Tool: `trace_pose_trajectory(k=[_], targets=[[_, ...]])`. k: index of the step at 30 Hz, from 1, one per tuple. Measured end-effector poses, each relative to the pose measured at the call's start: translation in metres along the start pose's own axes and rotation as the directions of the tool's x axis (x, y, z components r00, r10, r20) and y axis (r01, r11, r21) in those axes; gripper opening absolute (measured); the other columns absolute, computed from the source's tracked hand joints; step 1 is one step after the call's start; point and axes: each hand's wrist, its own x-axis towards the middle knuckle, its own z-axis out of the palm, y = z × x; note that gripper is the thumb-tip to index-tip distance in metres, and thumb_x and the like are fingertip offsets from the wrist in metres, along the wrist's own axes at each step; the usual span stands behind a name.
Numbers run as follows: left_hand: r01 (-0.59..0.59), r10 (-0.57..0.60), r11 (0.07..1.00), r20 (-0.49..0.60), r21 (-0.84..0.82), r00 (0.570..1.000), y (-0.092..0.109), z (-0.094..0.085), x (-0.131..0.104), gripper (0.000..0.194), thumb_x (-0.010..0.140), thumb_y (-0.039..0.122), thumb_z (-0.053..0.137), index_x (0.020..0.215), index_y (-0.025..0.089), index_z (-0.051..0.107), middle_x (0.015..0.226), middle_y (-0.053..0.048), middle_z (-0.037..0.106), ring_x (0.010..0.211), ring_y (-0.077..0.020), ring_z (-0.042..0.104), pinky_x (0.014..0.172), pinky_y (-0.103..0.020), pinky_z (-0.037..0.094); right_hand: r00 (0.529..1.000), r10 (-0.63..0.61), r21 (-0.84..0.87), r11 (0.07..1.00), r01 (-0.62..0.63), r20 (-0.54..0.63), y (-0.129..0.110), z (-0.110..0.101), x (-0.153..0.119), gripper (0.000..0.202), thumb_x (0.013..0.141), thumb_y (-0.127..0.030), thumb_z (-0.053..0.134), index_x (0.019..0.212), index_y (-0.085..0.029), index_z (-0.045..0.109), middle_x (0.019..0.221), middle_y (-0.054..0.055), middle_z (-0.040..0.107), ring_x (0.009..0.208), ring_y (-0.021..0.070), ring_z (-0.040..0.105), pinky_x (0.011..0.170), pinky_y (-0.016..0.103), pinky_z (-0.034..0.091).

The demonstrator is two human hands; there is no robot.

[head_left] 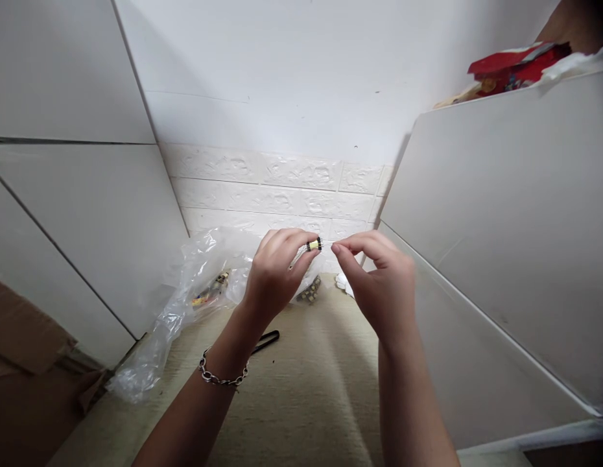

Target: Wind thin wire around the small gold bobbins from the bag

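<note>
Component [314,245] (yellow, black-ended) between fingertips [313,237] of left hand [276,266].

No readable text, label, brand, number or sign. The red packet [520,65] at upper right is too blurred for any print to be made out, and the small yellow-and-black part [314,245] near the center is too tiny for legible markings.

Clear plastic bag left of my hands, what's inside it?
Small yellow and dark pieces show inside the clear plastic bag, too blurred to identify. Creases, glare and your left hand hide parts of it.
</note>
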Motion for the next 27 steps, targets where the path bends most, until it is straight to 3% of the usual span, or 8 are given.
trace_pose_trajectory(k=[10, 20, 23, 27], targets=[[0.202, -0.204, 0.968, -0.002, -0.15, 0.979, 0.006, -0.003, 0.001, 0.015, 0.073, 0.02, 0.06, 0.088, 0.018, 0.059, 0.081, -0.001, 0.064, 0.068, -0.0097, 0.054, 0.066, -0.024, 0.047, 0.987, 0.152, 0.101, 0.982, -0.157, 0.05, 0.003, 0.0, 0.002, 0.013, 0.073, -0.027, 0.055, 0.063, -0.022, 0.061, 0.068, -0.002, 0.061, 0.067, 0.0118, 0.054, 0.063, 0.026, 0.041], [0.196, -0.193, 0.949, 0.04, -0.246, 0.98, 0.006, -0.003, 0.0, 0.015, 0.072, 0.019, 0.06, 0.087, 0.017, 0.058, 0.082, 0.0, 0.063, 0.068, -0.0072, 0.053, 0.065, -0.021, 0.046, 0.964, 0.245, 0.28, 0.922, -0.266, 0.108, 0.009, 0.004, 0.003, 0.013, 0.072, -0.03, 0.056, 0.067, -0.02, 0.061, 0.069, -0.001, 0.06, 0.067, 0.0122, 0.053, 0.064, 0.028, 0.041], [0.208, -0.203, 0.944, 0.045, -0.258, 0.978, 0.006, -0.004, 0.001, 0.015, 0.073, 0.02, 0.06, 0.088, 0.018, 0.058, 0.082, 0.0, 0.063, 0.068, -0.0075, 0.054, 0.065, -0.021, 0.047, 0.967, 0.222, 0.311, 0.917, -0.25, 0.123, 0.011, 0.004, 0.003, 0.011, 0.073, -0.03, 0.055, 0.069, -0.021, 0.061, 0.07, -0.001, 0.059, 0.069, 0.012, 0.054, 0.067, 0.028, 0.042], [0.2, -0.2, 0.953, 0.024, -0.226, 0.979, 0.006, -0.004, 0.001, 0.014, 0.072, 0.02, 0.06, 0.087, 0.018, 0.058, 0.081, -0.001, 0.063, 0.067, -0.0084, 0.054, 0.065, -0.023, 0.047, 0.992, 0.109, 0.239, 0.963, -0.122, 0.066, 0.007, 0.003, 0.003, 0.007, 0.073, -0.024, 0.055, 0.078, -0.023, 0.06, 0.078, -0.001, 0.06, 0.072, 0.0119, 0.054, 0.07, 0.028, 0.043]])
